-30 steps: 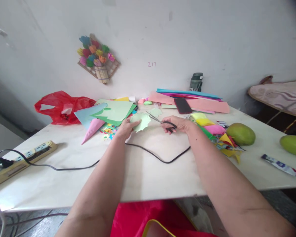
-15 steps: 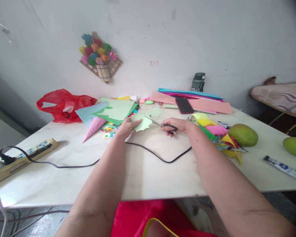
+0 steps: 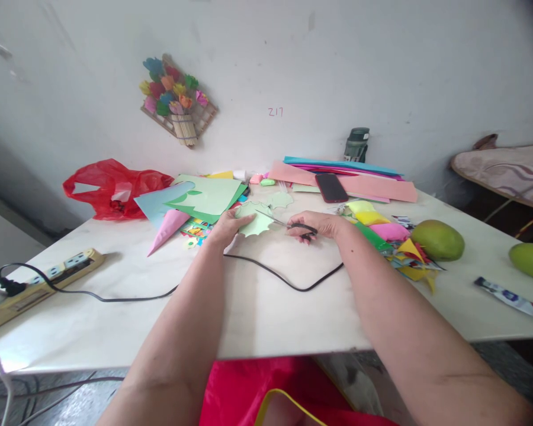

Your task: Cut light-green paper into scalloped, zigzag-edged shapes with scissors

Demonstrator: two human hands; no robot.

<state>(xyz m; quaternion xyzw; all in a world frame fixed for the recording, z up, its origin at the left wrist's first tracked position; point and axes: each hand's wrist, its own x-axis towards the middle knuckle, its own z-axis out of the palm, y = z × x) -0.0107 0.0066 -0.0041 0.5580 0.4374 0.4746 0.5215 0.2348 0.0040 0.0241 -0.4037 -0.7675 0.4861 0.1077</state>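
Note:
A pale green paper piece with a scalloped edge (image 3: 258, 223) is pinched at its left side by my left hand (image 3: 227, 228). My right hand (image 3: 311, 226) is closed round the black handles of a pair of scissors (image 3: 302, 229). The scissor blades point left and lie over the pale green piece, looking nearly closed. Another pale green cut piece (image 3: 281, 200) rests just behind.
Green sheets (image 3: 213, 195), a pink paper cone (image 3: 167, 229) and a red bag (image 3: 115, 192) lie left. A phone (image 3: 331, 187), paper scraps (image 3: 412, 260) and a mango (image 3: 437, 240) are right. A black cable (image 3: 288, 283) crosses in front.
The scissor blades have shifted slightly left over the pale green piece and look closer together. My left hand keeps its hold.

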